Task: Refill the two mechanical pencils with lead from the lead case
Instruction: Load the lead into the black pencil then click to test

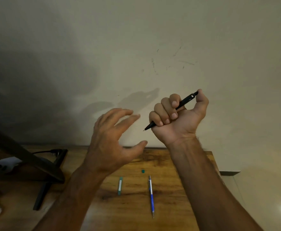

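Nearest me on the wooden table (178, 164), the blue and silver pencil (151, 196) lies lengthwise toward the near edge, tip pointing at me, untouched. Just to its left, apart from it, the green lead case (120, 185) lies flat, and a little further back toward the table's far edge sits a small green cap (143, 171), which I take to be the case's lid, so the case is probably open. Above all that, raised well off the table, my left hand (113, 139) hangs open and empty, fingers spread and curled as if about to receive something. Furthest out, my right hand (174, 117) is clenched in a fist around the black pencil (171, 110), the tip poking out below the little finger, the thumb (202, 99) pressing on the button end. I cannot tell whether any lead shows at the tip. My worries: pumping the button this high could drop or snap a lead beyond finding, the open case may spill if a forearm brushes it, and the loose cap could roll off the far edge.
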